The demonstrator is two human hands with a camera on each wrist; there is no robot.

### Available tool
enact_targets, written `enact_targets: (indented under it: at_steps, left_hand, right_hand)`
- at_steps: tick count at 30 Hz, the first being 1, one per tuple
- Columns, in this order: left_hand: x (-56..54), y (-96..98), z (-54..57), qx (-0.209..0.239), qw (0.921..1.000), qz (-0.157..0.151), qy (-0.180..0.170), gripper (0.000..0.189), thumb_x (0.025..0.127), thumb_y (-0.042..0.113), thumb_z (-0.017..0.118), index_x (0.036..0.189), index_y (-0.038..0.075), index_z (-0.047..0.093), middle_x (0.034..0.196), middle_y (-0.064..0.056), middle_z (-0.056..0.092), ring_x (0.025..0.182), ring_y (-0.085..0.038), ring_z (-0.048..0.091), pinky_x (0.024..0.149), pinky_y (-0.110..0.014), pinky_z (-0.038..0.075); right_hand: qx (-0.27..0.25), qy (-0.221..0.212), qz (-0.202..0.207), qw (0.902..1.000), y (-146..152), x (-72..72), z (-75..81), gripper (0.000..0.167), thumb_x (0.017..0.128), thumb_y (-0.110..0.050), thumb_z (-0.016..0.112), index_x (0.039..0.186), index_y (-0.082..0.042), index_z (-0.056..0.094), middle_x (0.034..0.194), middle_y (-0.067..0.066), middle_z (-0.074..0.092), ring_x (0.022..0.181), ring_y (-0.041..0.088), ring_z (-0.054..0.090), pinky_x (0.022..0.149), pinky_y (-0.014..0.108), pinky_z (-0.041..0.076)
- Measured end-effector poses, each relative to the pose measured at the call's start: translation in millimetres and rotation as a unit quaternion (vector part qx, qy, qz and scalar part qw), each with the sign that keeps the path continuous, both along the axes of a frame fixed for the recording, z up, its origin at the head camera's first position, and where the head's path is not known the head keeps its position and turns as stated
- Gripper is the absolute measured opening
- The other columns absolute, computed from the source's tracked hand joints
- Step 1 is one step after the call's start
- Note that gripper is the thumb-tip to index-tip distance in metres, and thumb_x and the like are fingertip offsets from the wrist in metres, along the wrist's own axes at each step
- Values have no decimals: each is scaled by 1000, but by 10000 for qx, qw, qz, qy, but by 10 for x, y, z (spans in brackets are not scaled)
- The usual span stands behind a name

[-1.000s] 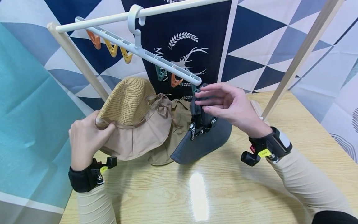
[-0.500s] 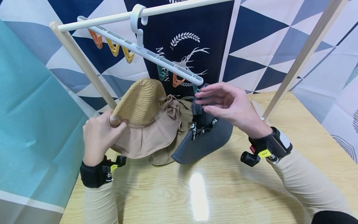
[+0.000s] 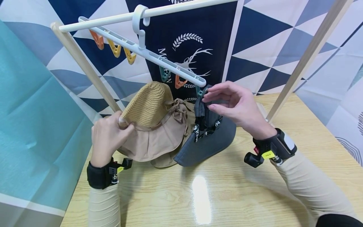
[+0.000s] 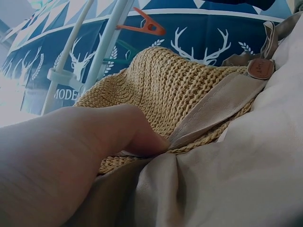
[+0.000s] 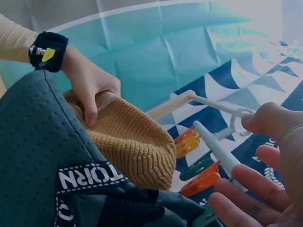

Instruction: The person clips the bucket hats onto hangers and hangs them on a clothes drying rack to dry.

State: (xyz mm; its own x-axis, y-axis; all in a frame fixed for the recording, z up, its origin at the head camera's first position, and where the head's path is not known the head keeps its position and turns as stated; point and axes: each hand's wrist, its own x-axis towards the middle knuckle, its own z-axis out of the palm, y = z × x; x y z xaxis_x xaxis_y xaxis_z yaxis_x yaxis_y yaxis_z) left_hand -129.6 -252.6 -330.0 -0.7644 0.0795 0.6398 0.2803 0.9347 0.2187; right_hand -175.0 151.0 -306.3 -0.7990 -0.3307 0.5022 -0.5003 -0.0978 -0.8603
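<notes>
My left hand point(image 3: 107, 135) pinches the edge of a sun hat with a tan knitted crown point(image 3: 148, 107) and a wide beige cloth brim point(image 3: 157, 142). In the left wrist view its thumb presses where the crown point(image 4: 161, 90) meets the brim. A dark grey brimmed hat point(image 3: 208, 143) with a lettered band hangs from a green clip point(image 3: 200, 91) at the near end of the pale blue clip hanger point(image 3: 173, 66). Beside that clip my right hand point(image 3: 239, 108) has its fingers loosely bent and apart, holding nothing. Behind the two hats, a khaki hat point(image 3: 164, 161) is partly hidden.
The hanger hooks over a white rail point(image 3: 181, 7) between wooden posts point(image 3: 306, 60). Orange clips point(image 3: 97, 40), yellow clips point(image 3: 114, 49) and another green clip point(image 3: 164, 74) dangle from it. Below lies a wood-grain table point(image 3: 164, 195); patterned cloth stands behind.
My left hand has moved right with the sun hat, bringing it nearer the dark hat and over more of the khaki one. The right hand has shifted slightly away from the green clip.
</notes>
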Motion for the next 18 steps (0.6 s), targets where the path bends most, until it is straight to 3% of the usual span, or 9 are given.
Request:
enact_targets:
  at_steps: [9,18]
  left_hand:
    - [-32,0,-23,-14,10000,-30,14,35,86,21,76,70,14,45,61,-2,37,54,-27,41,55,-37,28]
    - [-28,16,-16,-12,9999,-95,-28,34,86,20,75,70,14,45,62,-1,37,56,-26,41,56,-36,27]
  right_hand:
    - [-239,261,-543,9979,5,-125,141,42,95,7,81,134,-7,76,122,1,80,114,15,77,101,23,64]
    - [563,69,-764,9955,-19,-305,293,53,96,-4,86,147,-14,72,137,5,79,125,14,77,108,22,61]
